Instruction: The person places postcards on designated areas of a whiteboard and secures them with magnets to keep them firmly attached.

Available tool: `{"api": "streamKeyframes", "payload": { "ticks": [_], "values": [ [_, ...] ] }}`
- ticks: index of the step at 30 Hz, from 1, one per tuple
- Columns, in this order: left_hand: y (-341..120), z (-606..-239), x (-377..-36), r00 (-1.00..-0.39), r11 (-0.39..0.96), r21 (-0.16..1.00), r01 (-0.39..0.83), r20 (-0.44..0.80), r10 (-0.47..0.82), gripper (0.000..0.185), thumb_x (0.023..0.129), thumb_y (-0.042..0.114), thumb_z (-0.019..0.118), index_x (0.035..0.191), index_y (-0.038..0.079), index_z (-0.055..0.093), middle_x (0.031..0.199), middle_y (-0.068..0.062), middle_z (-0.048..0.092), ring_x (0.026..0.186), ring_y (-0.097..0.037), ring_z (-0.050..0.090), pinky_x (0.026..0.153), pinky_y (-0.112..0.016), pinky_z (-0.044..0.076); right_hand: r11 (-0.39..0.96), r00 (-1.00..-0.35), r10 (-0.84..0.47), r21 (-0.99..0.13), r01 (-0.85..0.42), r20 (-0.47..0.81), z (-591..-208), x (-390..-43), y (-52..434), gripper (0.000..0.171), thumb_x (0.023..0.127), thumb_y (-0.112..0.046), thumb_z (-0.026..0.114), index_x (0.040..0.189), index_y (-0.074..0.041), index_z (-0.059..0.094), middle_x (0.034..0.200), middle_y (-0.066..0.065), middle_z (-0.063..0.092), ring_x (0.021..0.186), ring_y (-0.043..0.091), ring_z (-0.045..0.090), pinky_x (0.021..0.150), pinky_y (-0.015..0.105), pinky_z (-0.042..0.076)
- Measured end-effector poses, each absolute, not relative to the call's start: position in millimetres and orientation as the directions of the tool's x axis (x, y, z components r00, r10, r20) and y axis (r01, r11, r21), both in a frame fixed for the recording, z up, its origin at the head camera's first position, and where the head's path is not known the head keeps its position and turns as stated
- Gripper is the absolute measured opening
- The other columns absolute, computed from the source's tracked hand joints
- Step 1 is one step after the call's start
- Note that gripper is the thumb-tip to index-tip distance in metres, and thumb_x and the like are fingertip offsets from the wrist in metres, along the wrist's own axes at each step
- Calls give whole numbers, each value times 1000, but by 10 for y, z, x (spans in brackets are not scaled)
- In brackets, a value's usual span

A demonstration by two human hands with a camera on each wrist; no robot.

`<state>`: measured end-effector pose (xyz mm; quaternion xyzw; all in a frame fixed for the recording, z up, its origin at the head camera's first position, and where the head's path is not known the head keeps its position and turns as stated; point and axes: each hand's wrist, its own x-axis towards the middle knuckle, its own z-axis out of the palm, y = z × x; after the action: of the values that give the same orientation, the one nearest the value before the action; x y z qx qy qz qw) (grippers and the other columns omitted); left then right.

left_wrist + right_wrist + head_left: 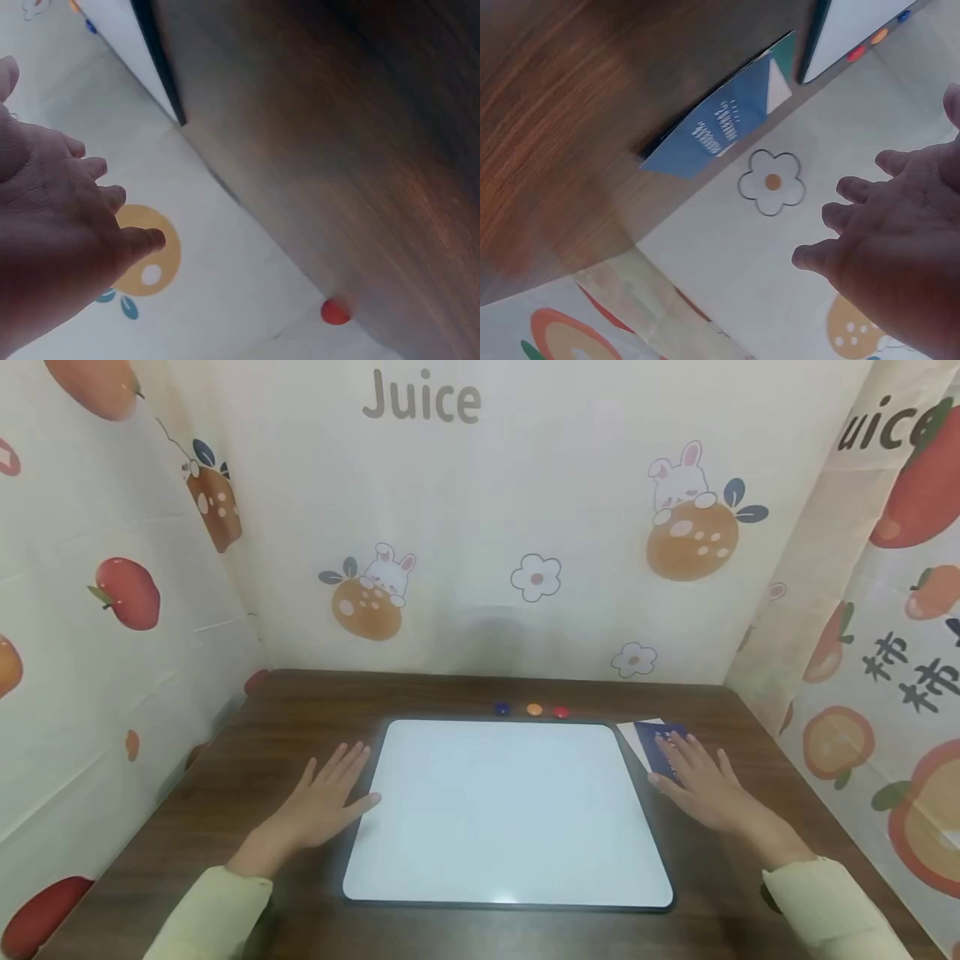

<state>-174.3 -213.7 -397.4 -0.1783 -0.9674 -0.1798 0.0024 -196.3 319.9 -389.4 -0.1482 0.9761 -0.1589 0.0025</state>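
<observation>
The work appeared, as a judgement, to stand at its opening step: both hands were poised on either side of the whiteboard (502, 810), with nothing taken up. The left grip (318, 802) was wide, its fingers straight and the thumb reaching over the board's left edge in the head view. The right grip (705, 785) was wide too, fingers spread, and partly covered the blue booklet (720, 124) from above. Neither held anything; the wrist views suggested that both were raised off the tabletop (240, 760), though contact was hard to rule out.

The next move probably called for lowering one hand and narrowing its fingers: a fine pinch for the small round pieces, or a fingertip under an edge for the flat booklet. The round pieces would need a longer reach, past the board's far edge.

Counted, there was one whiteboard, lying flat in the middle, its white face unmarked. Three round magnet-like pieces lay in a row just beyond its far edge: one blue (502, 709), one orange (534, 710) and one red (561, 712). By the far right corner lay one blue booklet over at least one pale sheet (633, 739); the overlap hid the exact number.
</observation>
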Motion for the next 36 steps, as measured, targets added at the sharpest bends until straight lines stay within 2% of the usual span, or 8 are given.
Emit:
{"api": "streamKeyframes", "payload": {
  "ticks": [7, 12, 19, 26, 30, 36],
  "values": [
    [-2198, -4092, -1874, -929, 859, 359, 365, 80, 362, 77, 96, 52, 45, 150, 1, 23, 155, -21, 19, 142, -42, 9, 107, -67, 3, 899, -963, -270, -353, -258, 17, -3969, -2161, 3280, 73, 99, -45, 43, 146, 6, 24, 149, 36, 15, 136, 54, 5, 99, 74, -8],
    [-2225, -4134, -1922, -929, 852, 376, 364, 80, 362, 74, 96, 47, 47, 149, 0, 25, 154, -24, 20, 141, -44, 10, 106, -68, 5, 916, -969, -245, -320, -241, 30, -4044, -2320, 3362, 73, 99, -46, 41, 144, 9, 25, 146, 38, 18, 133, 57, 10, 97, 77, -1],
    [-2255, -4180, -1982, -937, 873, 355, 335, 28, 348, 74, 97, 46, 47, 149, 0, 24, 154, -22, 20, 141, -44, 11, 106, -68, 4, 928, -978, -203, -329, -174, -54, -4037, -2475, 3420, 75, 100, -47, 38, 146, 9, 18, 146, 41, 13, 133, 58, 7, 97, 77, -1],
    [-2296, -4338, -2072, -929, 863, 380, 333, -26, 370, 74, 97, 45, 47, 150, -1, 21, 155, -24, 17, 141, -45, 8, 104, -70, 1, 933, -982, -170, -335, -132, -86, -4077, -2576, 3456, 77, 100, -49, 36, 145, 11, 17, 144, 42, 12, 132, 59, 8, 97, 76, 0],
    [-2280, -4365, -2080, -926, 870, 372, 322, -66, 371, 74, 98, 45, 46, 151, 1, 19, 156, -21, 15, 142, -42, 6, 106, -68, 0, 937, -984, -151, -329, -113, -93, -4132, -2644, 3491, 78, 100, -49, 35, 145, 12, 17, 143, 43, 12, 129, 61, 10, 97, 77, 5],
    [-2214, -4268, -2040, -916, 868, 381, 319, -111, 386, 73, 98, 42, 46, 150, -2, 19, 155, -23, 16, 142, -43, 7, 106, -68, 1, 944, -986, -131, -315, -93, -99, -4192, -2733, 3534, 77, 100, -47, 34, 143, 15, 16, 139, 46, 15, 125, 65, 13, 96, 76, 14]
  ]
}}
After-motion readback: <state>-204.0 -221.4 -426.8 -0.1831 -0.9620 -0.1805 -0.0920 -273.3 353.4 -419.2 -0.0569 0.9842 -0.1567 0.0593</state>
